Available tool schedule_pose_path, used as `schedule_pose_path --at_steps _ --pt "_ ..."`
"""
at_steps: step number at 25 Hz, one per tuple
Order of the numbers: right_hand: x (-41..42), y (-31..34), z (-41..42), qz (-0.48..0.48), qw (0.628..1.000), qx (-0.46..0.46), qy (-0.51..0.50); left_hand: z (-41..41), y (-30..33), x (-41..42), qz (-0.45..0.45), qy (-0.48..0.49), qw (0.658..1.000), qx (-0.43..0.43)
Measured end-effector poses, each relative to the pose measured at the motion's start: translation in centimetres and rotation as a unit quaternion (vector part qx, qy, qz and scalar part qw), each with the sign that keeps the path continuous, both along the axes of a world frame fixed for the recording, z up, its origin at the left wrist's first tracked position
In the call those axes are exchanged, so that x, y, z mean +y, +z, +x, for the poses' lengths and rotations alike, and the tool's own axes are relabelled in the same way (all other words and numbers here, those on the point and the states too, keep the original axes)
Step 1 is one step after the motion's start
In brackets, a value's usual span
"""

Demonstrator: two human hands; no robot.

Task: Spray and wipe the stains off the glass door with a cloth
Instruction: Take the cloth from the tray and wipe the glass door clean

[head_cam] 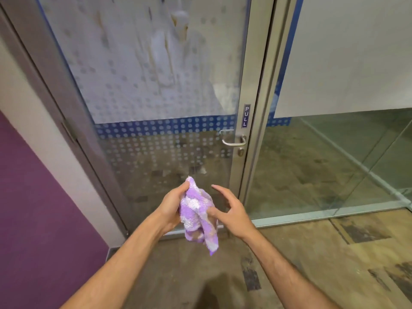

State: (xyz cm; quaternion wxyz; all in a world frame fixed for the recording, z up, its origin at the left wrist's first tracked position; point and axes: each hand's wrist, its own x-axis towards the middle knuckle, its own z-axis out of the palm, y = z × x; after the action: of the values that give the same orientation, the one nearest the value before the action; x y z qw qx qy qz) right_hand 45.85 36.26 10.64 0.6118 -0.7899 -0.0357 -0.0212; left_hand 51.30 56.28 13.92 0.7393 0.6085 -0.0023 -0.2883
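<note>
Here the left hand [172,207] grips the bunched purple cloth [198,214] low before the glass door [156,85], right hand [229,210] open beside it, thumb touching; stains [176,25] lie well above, up and ahead.

Two bare forearms are showing from the bottom edge up to the hands, with no sleeve reaching into view on either one. The left hand [171,208] is wearing no glove, ring, or watch, and the right hand [231,210] is likewise going without any. Fine hair is showing along both forearms. Both wrists are showing uncovered, and fingernails are looking short and unpainted where they can be made out.
</note>
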Motion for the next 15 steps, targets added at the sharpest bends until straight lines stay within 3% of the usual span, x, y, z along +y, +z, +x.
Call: schedule_pose_path --at_steps 3,6,15 --pt "0.1 1.4 3.4 -0.024 0.992 0.024 0.124 2.2 0.3 0.0 0.02 0.017 0.998 -0.058" --pt "0.2 1.5 5.9 -0.03 0.983 0.038 0.178 4.0 0.7 0.4 0.08 0.003 0.988 -0.129" --pt "3.8 0.6 11.4 0.147 0.969 0.127 0.152 11.1 -1.2 5.3 0.153 0.125 0.962 -0.19"
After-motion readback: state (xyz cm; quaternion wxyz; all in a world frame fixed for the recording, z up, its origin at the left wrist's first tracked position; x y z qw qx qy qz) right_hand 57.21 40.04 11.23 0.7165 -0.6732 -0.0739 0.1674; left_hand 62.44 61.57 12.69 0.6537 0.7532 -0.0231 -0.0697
